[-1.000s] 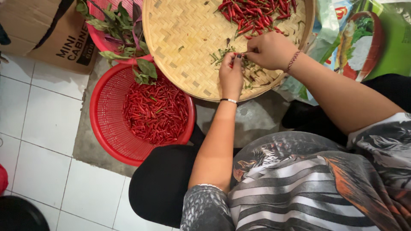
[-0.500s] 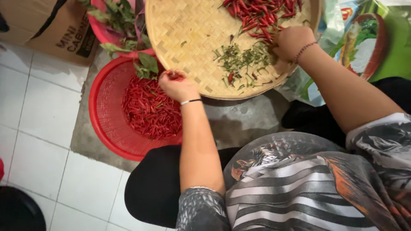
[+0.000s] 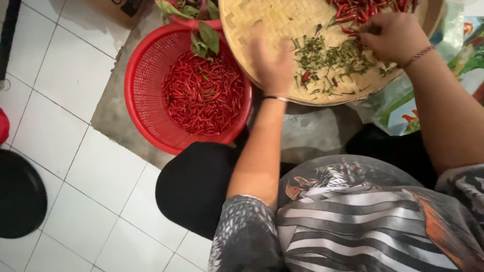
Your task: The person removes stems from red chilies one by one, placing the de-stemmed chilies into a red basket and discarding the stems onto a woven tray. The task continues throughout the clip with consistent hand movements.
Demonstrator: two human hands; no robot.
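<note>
A round woven bamboo tray (image 3: 252, 30) holds a heap of red chilies (image 3: 360, 10) at its far side and a scatter of green stems (image 3: 330, 55) in the middle. My left hand (image 3: 275, 65) is motion-blurred over the tray's near-left rim, fingers apart, with nothing visible in it. My right hand (image 3: 396, 35) rests at the edge of the chili heap, fingertips pinched on a red chili. To the left, touching the tray, a red plastic basket (image 3: 138, 85) is part-filled with stemless red chilies (image 3: 201, 95).
A pink basket of green leaves (image 3: 194, 12) sits behind the red one, next to a cardboard box (image 3: 118, 5). A black round object (image 3: 20, 194) lies on the white tile floor at left. A colourful plastic bag (image 3: 466, 50) lies right of the tray. My knees are below.
My left hand went from the tray to the red basket, then swung back over the tray's rim. My right hand shifted up to the chili heap. The camera view moved right.
</note>
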